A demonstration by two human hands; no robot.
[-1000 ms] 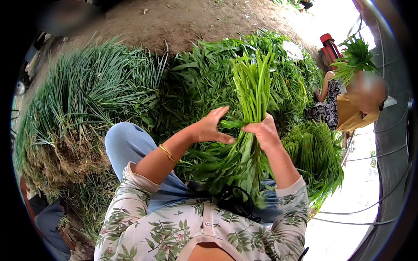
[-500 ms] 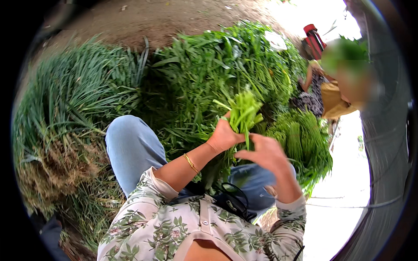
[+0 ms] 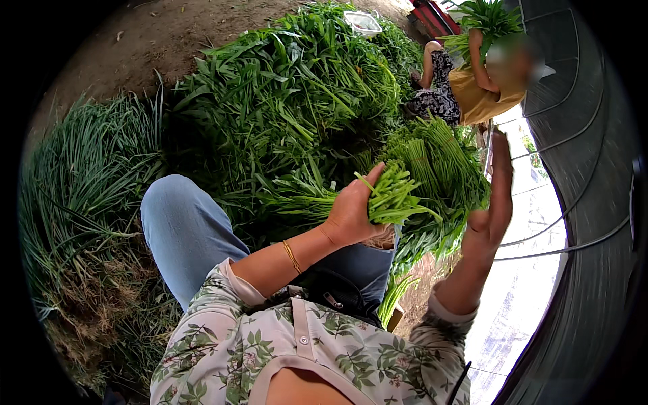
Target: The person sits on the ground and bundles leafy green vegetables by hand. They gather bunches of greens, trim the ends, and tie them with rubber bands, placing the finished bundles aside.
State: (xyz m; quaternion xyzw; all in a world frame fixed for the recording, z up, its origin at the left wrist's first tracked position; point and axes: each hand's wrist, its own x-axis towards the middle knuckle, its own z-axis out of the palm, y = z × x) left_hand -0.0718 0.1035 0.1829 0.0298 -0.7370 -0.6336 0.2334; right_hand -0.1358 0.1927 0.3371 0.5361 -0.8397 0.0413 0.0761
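My left hand, with a gold bangle at the wrist, is wrapped round a bunch of water spinach. The cut stem ends point right, and its leaves trail left behind the hand. Off to the right, my right hand is raised with its palm flat and fingers stretched out, apart from the bunch and holding nothing. Just beyond the held bunch lie stacked bundles of the same greens, stems lined up. A large loose heap of leafy greens spreads in front of my knees.
Spring onions with rooty ends are piled at the left. A co-worker in a yellow top sits at the far right, holding up greens. A white plastic tub rests at the heap's far edge. Dark sheeting hangs at the right.
My right hand has moved away from the bunch to the right and opened flat. The bunch has tipped so its stem ends face right. The view has shifted.
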